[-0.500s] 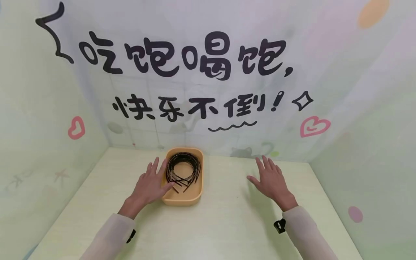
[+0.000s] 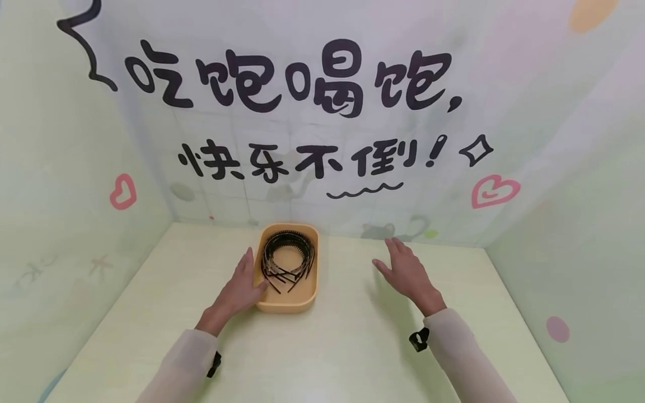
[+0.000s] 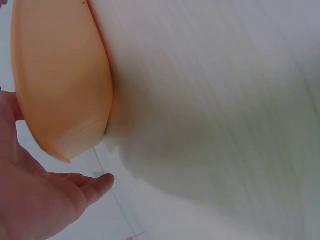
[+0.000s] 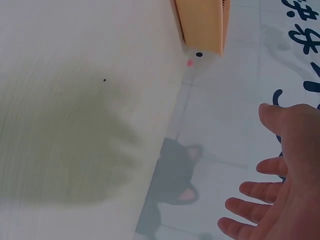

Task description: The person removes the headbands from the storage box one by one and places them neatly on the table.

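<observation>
Back wall [image 2: 433,123] carrying dark lettering [image 2: 242,81], a pink heart [image 2: 496,192] sitting lower right. Pale table [image 2: 347,347] running up to its foot. Orange tray [image 2: 286,308] standing near the wall, left of the table's middle; several black headbands [image 2: 288,238] lying inside in a loose ring, tips crossing toward the near end.

Left hand [image 2: 241,288] reaching along the tray's left side: thumb extending over the rim, the other fingers lying outside, straight and close together. Left wrist view showing a gap between those fingertips and the tray; whether the thumb is touching, cannot tell.

Right hand [image 2: 405,271] hovering over the table, well apart from the tray, thumb standing off and fingers spreading slightly, holding nothing; grey cat figure [image 4: 172,172] showing on the wall beyond. Pale sleeves [image 2: 176,364] covering both forearms, a black strap [image 2: 419,340] showing at each wrist
</observation>
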The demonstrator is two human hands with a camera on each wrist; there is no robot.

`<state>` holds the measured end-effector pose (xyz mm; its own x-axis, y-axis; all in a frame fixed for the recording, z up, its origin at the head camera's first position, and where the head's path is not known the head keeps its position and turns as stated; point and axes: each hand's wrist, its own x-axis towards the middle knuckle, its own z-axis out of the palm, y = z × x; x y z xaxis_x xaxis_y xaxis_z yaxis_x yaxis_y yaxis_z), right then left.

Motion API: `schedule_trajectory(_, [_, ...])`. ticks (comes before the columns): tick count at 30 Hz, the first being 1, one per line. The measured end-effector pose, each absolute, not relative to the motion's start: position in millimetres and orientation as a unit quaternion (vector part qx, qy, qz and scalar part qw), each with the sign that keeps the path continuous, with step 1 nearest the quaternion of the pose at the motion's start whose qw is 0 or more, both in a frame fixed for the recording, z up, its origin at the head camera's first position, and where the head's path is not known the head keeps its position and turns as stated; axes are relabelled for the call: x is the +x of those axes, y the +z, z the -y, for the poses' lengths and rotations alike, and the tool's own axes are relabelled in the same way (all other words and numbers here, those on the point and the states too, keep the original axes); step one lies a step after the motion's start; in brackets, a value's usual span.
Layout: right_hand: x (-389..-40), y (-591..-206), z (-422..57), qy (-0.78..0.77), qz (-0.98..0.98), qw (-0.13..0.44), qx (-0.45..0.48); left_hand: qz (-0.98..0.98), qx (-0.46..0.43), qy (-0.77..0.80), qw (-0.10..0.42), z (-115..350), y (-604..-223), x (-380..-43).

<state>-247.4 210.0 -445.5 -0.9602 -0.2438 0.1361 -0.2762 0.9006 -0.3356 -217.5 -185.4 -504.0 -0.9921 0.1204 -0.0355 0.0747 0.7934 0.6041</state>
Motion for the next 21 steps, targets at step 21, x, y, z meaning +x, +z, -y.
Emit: schedule_trajectory(21, [-268.4,-446.9,-116.5,0.395,0.909,-0.001,0.136,-0.906,0.007,0.420,0.054,174.1,-517.2,-220.5])
